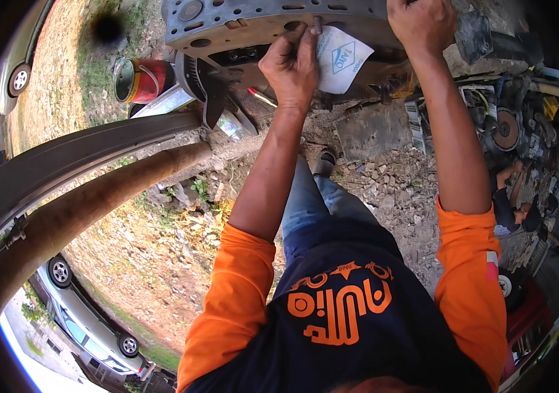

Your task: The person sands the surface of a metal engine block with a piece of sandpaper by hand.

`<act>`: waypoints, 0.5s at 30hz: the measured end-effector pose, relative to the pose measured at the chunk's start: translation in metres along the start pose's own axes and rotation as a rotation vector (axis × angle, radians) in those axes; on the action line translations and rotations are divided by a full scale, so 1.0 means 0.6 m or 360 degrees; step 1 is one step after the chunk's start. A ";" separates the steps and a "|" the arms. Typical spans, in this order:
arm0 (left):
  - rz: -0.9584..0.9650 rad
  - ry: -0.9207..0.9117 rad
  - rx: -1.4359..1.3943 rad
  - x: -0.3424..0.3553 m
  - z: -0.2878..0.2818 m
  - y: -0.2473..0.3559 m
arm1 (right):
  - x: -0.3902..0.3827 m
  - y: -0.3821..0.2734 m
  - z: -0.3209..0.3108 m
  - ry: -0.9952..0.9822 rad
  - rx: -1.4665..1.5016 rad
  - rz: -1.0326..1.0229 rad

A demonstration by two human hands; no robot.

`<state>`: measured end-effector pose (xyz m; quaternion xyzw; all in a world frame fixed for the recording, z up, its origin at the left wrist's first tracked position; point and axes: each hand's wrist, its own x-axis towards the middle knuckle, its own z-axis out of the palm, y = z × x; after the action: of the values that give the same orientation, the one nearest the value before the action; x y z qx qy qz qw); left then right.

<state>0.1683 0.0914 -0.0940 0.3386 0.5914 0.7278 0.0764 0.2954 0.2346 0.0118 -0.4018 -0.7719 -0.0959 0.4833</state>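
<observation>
At the top, a grey metal cylinder head (260, 29) with rows of round and slotted holes lies across a dark support. My left hand (290, 65) is closed at its near side, thumb and fingers pinching a white piece of sandpaper (345, 62) with blue print on its back. The sheet hangs to the right of the fingers. A short dark metal pin (318, 25) shows at the fingertips; whether I grip it too is unclear. My right hand (424, 26) is curled at the head's right end, around something dark that the picture's edge cuts off.
Below the head lie a red-tipped marker-like stick (262, 97) and a flat grey slab (372, 130) on rubble. A paint bucket (136, 80) stands left, near a rusty pipe (109, 196). Machine parts (507, 128) and another person (519, 209) are at right. Parked cars (86, 321) stand left.
</observation>
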 end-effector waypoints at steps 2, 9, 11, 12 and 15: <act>-0.0101 0.0033 -0.0237 0.005 0.006 0.012 | -0.002 0.005 0.000 0.0031 0.0004 -0.0023; -0.0107 0.0003 -0.0157 0.001 -0.005 0.006 | 0.000 0.000 -0.001 0.0005 0.0001 -0.0003; -0.0101 -0.0040 -0.0087 0.010 -0.013 0.017 | 0.000 0.004 -0.004 0.0023 0.0026 -0.0003; -0.0093 0.0010 -0.0201 0.011 -0.016 0.032 | -0.001 0.004 -0.002 0.0050 0.0011 -0.0009; -0.0110 -0.0028 0.0022 -0.012 -0.048 0.059 | -0.004 0.004 -0.001 0.0115 -0.0018 -0.0021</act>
<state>0.1672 0.0544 -0.0668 0.3250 0.6072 0.7175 0.1043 0.2981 0.2347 0.0096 -0.3958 -0.7559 -0.1180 0.5080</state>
